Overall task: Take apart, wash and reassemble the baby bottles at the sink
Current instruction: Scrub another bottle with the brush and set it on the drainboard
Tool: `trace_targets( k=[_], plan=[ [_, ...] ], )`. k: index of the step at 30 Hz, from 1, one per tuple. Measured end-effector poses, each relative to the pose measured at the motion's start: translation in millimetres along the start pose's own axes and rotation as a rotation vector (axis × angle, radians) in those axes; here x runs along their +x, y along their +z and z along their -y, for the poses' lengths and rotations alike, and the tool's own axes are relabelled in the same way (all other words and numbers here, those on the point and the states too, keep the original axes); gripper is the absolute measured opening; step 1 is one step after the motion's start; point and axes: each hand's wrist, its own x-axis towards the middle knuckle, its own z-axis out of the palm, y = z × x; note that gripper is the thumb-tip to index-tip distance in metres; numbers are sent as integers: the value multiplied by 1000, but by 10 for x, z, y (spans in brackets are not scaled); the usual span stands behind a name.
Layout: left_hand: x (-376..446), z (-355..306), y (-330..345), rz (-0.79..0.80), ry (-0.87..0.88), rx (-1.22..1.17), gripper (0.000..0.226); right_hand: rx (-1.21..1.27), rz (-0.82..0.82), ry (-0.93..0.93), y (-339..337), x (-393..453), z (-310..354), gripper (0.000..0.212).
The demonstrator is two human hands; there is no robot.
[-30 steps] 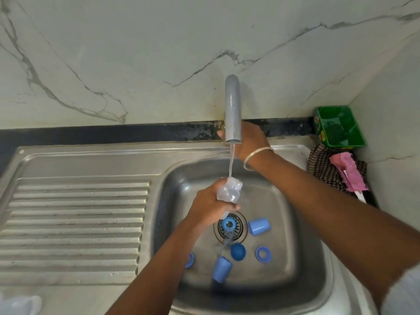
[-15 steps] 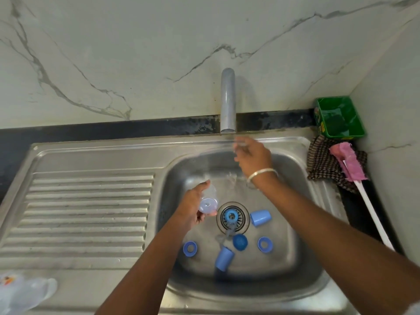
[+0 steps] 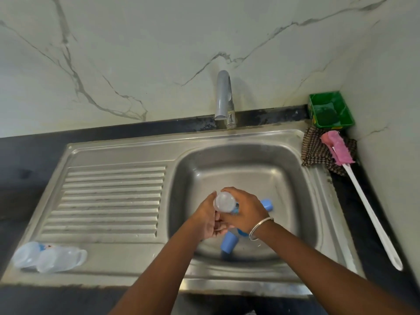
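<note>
Over the steel sink basin (image 3: 284,178) both my hands meet round a clear baby bottle (image 3: 225,201), its round base turned up toward me. My left hand (image 3: 208,220) cups it from the left and my right hand (image 3: 244,212), with a silver bangle at the wrist, grips it from the right. Below the hands lie blue parts: one blue cap (image 3: 229,242) near the basin's front, another blue cap (image 3: 267,204) behind my right hand. Two clear bottles (image 3: 48,258) lie on the drainboard's front left corner. The other blue pieces are hidden by my hands.
The grey tap (image 3: 223,98) stands behind the basin with no water running. A green tub (image 3: 330,111) sits in the back right corner. A checked cloth (image 3: 318,153) and a pink bottle brush (image 3: 354,178) with a long white handle lie right of the sink.
The water has stopped. My right hand left the tap and came down to the bottle. Both hands with the bottle moved toward the basin's front, and the view tilted back.
</note>
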Motion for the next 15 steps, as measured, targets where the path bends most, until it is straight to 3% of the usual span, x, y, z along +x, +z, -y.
trace_targets(
  k=[3,7,11,15],
  plan=[
    [-93,94,-88,10,15,112,67,-83,-22,144,-28,-5,1,61],
    [-129,209,-248,-125,146,251,37,-180,-116,194,-112,35,75,56],
    [-96,355,-483,-331,473,290,17,-16,-264,33,-162,58,211,60],
    [-148,469,-740,-358,725,625,10,-223,-215,72,-132,75,276,67]
  ],
)
